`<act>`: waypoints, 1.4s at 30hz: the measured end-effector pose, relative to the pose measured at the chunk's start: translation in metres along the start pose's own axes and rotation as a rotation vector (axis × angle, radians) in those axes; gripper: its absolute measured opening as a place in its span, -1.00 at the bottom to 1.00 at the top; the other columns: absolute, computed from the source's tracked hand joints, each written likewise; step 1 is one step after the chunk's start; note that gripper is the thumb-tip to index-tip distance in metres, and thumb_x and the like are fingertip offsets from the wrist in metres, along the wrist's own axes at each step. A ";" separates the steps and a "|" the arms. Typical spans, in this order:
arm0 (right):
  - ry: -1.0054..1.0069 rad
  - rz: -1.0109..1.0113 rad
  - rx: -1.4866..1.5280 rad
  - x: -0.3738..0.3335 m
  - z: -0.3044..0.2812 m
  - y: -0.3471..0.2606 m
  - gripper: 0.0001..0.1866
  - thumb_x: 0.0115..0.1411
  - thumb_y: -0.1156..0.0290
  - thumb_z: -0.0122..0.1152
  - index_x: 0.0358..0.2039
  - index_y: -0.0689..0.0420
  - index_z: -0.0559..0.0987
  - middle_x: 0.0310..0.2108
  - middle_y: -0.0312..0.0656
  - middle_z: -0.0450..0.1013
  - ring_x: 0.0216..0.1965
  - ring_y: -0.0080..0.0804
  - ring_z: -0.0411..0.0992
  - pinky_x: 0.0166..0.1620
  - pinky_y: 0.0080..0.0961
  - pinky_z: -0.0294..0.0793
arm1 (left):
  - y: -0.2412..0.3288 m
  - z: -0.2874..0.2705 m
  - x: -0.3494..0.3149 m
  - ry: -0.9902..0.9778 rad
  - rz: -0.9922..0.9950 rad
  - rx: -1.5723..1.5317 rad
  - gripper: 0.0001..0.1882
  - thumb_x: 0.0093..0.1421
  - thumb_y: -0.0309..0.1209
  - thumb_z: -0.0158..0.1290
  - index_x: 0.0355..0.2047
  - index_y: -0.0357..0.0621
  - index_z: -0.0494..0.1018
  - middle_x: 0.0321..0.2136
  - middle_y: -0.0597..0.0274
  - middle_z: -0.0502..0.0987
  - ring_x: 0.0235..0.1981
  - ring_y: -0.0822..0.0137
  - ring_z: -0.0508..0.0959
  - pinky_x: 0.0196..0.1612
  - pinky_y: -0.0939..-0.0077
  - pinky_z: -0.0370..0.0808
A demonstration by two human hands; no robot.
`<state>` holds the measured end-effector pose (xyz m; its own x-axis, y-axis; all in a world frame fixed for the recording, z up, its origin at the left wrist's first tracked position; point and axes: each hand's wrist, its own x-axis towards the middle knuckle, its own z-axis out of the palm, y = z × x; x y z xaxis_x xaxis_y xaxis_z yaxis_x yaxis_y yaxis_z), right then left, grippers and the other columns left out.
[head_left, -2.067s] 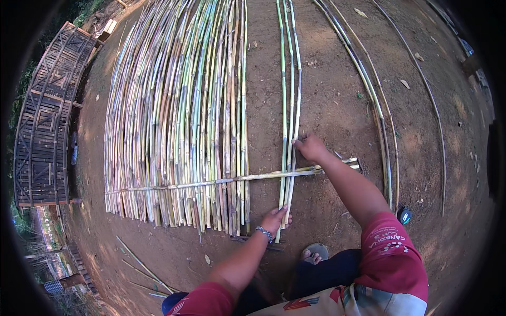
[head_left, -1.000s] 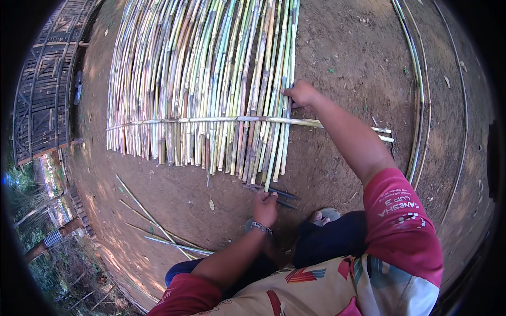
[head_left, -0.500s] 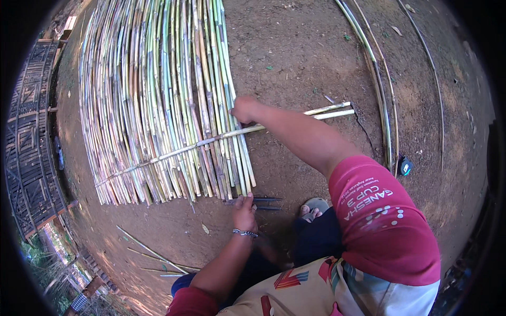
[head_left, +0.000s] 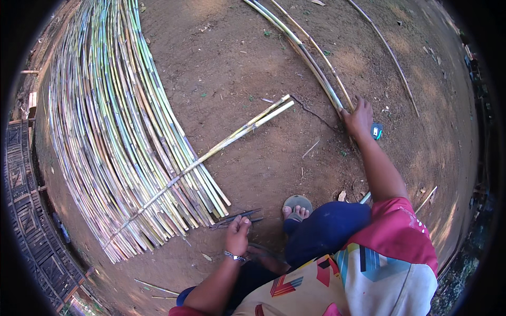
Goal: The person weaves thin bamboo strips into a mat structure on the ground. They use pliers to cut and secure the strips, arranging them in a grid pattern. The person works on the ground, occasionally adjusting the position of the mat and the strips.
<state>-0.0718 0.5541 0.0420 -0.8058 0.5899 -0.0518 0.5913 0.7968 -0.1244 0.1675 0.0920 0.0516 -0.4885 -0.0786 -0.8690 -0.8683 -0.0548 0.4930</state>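
Observation:
A wide row of slim green-and-tan cane poles (head_left: 118, 121) lies side by side on the dirt. Across its near part runs a crosswise pair of thin poles (head_left: 232, 138), whose ends jut out to the right. My right hand (head_left: 359, 120) is at the near end of the long loose poles (head_left: 316, 66) on the right, thumb and fingers about one of them. My left hand (head_left: 238, 236), wearing a bracelet, hovers by the near edge of the row with its fingers curled together. Whether anything is inside them is hidden. Dark narrow pieces (head_left: 245, 215) lie just beyond it.
A small dark-and-teal tape measure (head_left: 376, 131) sits beside my right hand. Another thin pole (head_left: 390, 52) lies farther right. My sandalled foot (head_left: 297, 206) stands in the near middle. A woven bamboo panel (head_left: 26, 210) borders the left, and thin cut sticks (head_left: 157, 287) lie near my left forearm.
My right hand has left the edge of the row and moved right to the loose poles. My left hand has drawn slightly away from the pole ends. The view has shifted right.

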 end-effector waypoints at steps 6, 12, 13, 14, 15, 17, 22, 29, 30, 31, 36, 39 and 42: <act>-0.562 0.059 0.256 -0.007 0.018 0.089 -0.42 -0.02 0.15 0.54 -0.07 0.24 0.59 -0.21 0.07 0.60 -0.14 -0.05 0.59 -0.03 -0.27 0.52 | 0.034 0.034 0.016 -0.186 0.055 0.174 -0.36 0.37 -0.23 0.10 0.26 -0.49 0.25 0.06 -0.02 0.54 0.04 0.24 0.59 0.08 0.47 0.49; -0.594 -0.049 0.242 -0.017 0.025 0.071 -0.48 0.00 0.19 0.47 -0.05 0.17 0.59 -0.13 0.14 0.57 -0.05 0.07 0.54 0.06 -0.15 0.48 | 0.049 0.059 0.032 -0.292 0.125 0.321 -0.42 0.37 -0.25 0.10 0.21 -0.48 0.31 0.02 -0.01 0.56 0.01 0.26 0.61 0.07 0.45 0.51; -0.621 -0.042 0.269 -0.021 0.023 0.062 -0.49 0.01 0.18 0.47 -0.06 0.16 0.60 -0.14 0.12 0.58 -0.06 0.05 0.55 0.06 -0.16 0.48 | 0.047 0.058 0.042 -0.301 0.169 0.356 -0.43 0.37 -0.25 0.10 0.20 -0.48 0.32 0.02 0.00 0.56 0.01 0.26 0.61 0.07 0.46 0.51; -0.619 -0.051 0.343 -0.025 0.023 0.057 -0.50 0.01 0.18 0.47 -0.07 0.16 0.60 -0.15 0.11 0.59 -0.07 0.02 0.55 0.05 -0.17 0.48 | 0.053 0.063 0.048 -0.309 0.215 0.389 -0.44 0.37 -0.26 0.10 0.20 -0.48 0.33 0.02 0.00 0.57 0.01 0.26 0.61 0.07 0.47 0.51; -0.617 -0.063 0.416 -0.030 0.025 0.053 -0.52 0.02 0.18 0.47 -0.09 0.16 0.61 -0.16 0.09 0.59 -0.09 0.00 0.56 0.04 -0.19 0.49 | 0.059 0.067 0.053 -0.311 0.230 0.397 -0.44 0.36 -0.25 0.11 0.19 -0.48 0.33 0.01 0.00 0.57 0.00 0.25 0.61 0.07 0.46 0.51; -0.644 -0.107 0.521 -0.029 0.032 0.055 -0.54 0.03 0.19 0.48 -0.09 0.15 0.62 -0.18 0.00 0.61 -0.12 -0.13 0.57 0.00 -0.26 0.50 | 0.079 0.079 0.060 -0.320 0.264 0.418 -0.43 0.34 -0.24 0.14 0.18 -0.46 0.34 -0.01 0.00 0.58 -0.02 0.23 0.62 0.07 0.46 0.51; -0.848 -0.041 0.808 -0.015 0.029 0.039 -0.63 0.08 0.36 0.48 -0.13 0.23 0.62 -0.31 -0.14 0.63 -0.32 -0.42 0.57 -0.11 -0.37 0.51 | 0.144 0.096 0.086 0.139 1.014 0.939 -0.47 0.22 -0.26 0.21 0.12 -0.29 0.41 0.11 -0.16 0.47 0.17 -0.06 0.46 0.24 0.18 0.37; -0.987 -0.029 0.916 -0.026 0.075 0.031 -0.58 0.13 0.38 0.47 -0.04 0.27 0.58 -0.26 -0.16 0.62 -0.31 -0.41 0.57 -0.12 -0.40 0.53 | 0.210 0.088 0.129 0.200 0.776 1.420 -0.50 0.17 -0.35 0.18 0.12 -0.20 0.43 0.09 -0.12 0.49 0.12 -0.11 0.47 0.17 0.05 0.39; -0.984 -0.039 0.955 -0.031 0.077 0.026 -0.57 0.13 0.39 0.47 -0.03 0.28 0.57 -0.25 -0.16 0.62 -0.32 -0.42 0.57 -0.13 -0.42 0.54 | 0.215 0.084 0.137 0.173 0.734 1.426 -0.53 0.17 -0.35 0.16 0.10 -0.18 0.44 0.05 -0.13 0.51 0.10 -0.12 0.49 0.15 0.05 0.40; -1.015 -0.036 0.971 -0.035 0.078 0.018 -0.57 0.14 0.44 0.45 -0.01 0.30 0.55 -0.23 -0.15 0.60 -0.30 -0.42 0.56 -0.13 -0.43 0.55 | 0.218 0.078 0.145 0.153 0.689 1.429 -0.55 0.18 -0.36 0.14 0.08 -0.17 0.46 0.02 -0.14 0.53 0.07 -0.12 0.51 0.14 0.05 0.42; -1.093 0.030 0.976 -0.045 0.060 -0.020 -0.65 0.16 0.55 0.40 -0.07 0.36 0.53 -0.25 -0.15 0.58 -0.30 -0.44 0.55 -0.14 -0.45 0.57 | 0.234 0.082 0.149 0.098 0.550 1.420 -0.64 0.22 -0.33 0.07 0.03 -0.11 0.50 -0.09 -0.18 0.58 -0.01 -0.17 0.55 0.11 0.06 0.44; -1.078 0.004 1.032 -0.042 0.075 -0.044 -0.72 0.16 0.53 0.41 -0.15 0.29 0.54 -0.35 -0.19 0.58 -0.35 -0.45 0.55 -0.19 -0.44 0.58 | 0.228 0.083 0.145 0.171 0.582 1.391 -0.64 0.22 -0.32 0.08 0.02 -0.10 0.50 -0.09 -0.16 0.59 -0.02 -0.15 0.55 0.13 0.08 0.42; -1.143 -0.012 1.043 -0.035 0.086 -0.082 -0.76 0.18 0.53 0.39 -0.17 0.23 0.54 -0.35 -0.21 0.57 -0.34 -0.45 0.55 -0.21 -0.44 0.59 | 0.214 0.089 0.131 0.326 0.842 1.336 -0.64 0.20 -0.34 0.12 0.00 -0.16 0.50 -0.06 -0.12 0.57 -0.05 -0.14 0.57 0.15 0.10 0.40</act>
<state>-0.0948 0.4572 -0.0308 -0.6920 -0.2139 -0.6895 0.6927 0.0721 -0.7176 -0.0897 0.1586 0.0397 -0.9548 0.1571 -0.2522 0.0885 0.9607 0.2632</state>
